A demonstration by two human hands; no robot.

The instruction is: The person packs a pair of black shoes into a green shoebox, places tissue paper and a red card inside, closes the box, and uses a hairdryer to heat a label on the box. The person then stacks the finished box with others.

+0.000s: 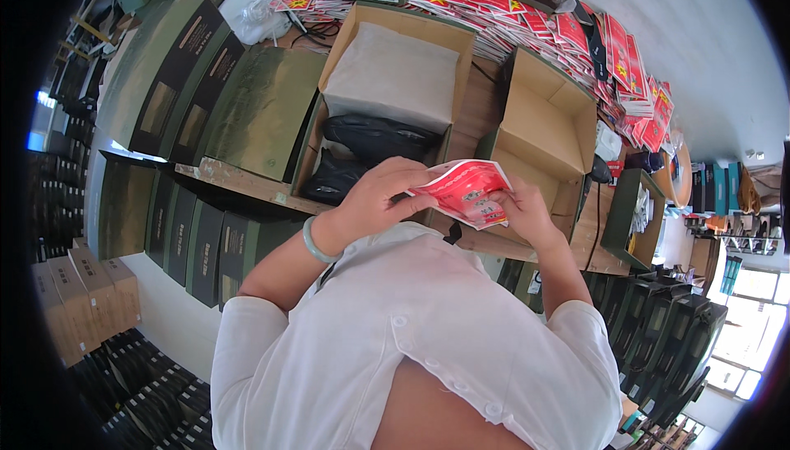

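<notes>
Holding a red packet (pixel 463 192) at frame centre, both hands, left hand (pixel 380 199) and right hand (pixel 524 213), pinch its edges; next likely calls for placing it into the shoe box (pixel 387 88) above.

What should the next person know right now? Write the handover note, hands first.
Left hand: grips the red printed packet by its left edge.
Right hand: pinches the same packet at its right end.
Packet is held above the bench edge, in front of the open shoe box with black shoes and white wrapping paper.
Empty cardboard box stands to the right.
More red packets are stacked behind.
Packet not yet in any box.
</notes>
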